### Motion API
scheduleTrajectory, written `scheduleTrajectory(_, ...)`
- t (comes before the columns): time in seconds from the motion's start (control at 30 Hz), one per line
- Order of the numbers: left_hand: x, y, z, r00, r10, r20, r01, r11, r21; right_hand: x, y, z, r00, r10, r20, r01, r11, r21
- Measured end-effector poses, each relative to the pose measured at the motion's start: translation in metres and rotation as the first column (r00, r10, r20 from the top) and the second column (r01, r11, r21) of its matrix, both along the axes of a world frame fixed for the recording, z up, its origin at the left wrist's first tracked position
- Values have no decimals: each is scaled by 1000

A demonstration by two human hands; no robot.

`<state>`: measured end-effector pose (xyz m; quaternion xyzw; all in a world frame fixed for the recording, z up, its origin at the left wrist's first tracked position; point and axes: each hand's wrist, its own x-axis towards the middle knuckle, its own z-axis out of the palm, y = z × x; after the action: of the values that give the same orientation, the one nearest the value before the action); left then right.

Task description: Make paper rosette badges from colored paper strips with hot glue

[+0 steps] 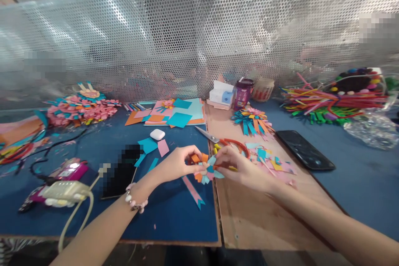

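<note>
Between my hands is a small paper flower (pixel 205 171) with orange, light blue, teal and cream petals. My left hand (pixel 183 161) pinches its left edge near an orange petal. On the opposite side, the fingers of my right hand (pixel 232 164) close on a light blue petal. A pink and blue paper strip (pixel 192 192) lies below the flower. Just behind my right hand are orange-handled scissors (pixel 215 138), their blades pointing back and left. Paper scraps (pixel 274 162) are scattered to the right of that hand.
A finished-looking paper flower (pixel 252 119) sits behind the scissors. Phones lie left (pixel 121 174) and right (pixel 293 149). A power strip (pixel 67 191) with cables is at left. Colored paper sheets (pixel 179 119), a purple cup (pixel 243 93) and pipe cleaners (pixel 324 102) stand along the perforated metal screen (pixel 174 41).
</note>
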<state>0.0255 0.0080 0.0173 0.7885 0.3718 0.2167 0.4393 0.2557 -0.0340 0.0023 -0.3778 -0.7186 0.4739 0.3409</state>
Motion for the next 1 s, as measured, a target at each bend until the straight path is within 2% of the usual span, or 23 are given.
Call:
scheduleTrajectory(0.1,0,-1,1,1000,4,3,-4,1000,8,1,0,-2,1000,10,-25,-10,1000,-13)
scheduleTrajectory(0.3,0,-1,-2,1000,23,15,-22,1000,-22,2,0,3,994,-28,-108,15,993,-119)
scheduleTrajectory(0.47,-3,0,-3,999,10,31,-9,1000,-18,1,2,2,994,-59,-87,43,983,-180)
scheduleTrajectory(0.7,-3,0,3,999,22,36,-23,1000,19,-1,7,-1,995,-73,-62,60,980,-188)
scheduleTrajectory(1.0,-3,0,-3,999,31,29,-31,999,-21,2,6,0,995,-89,-51,79,982,-174)
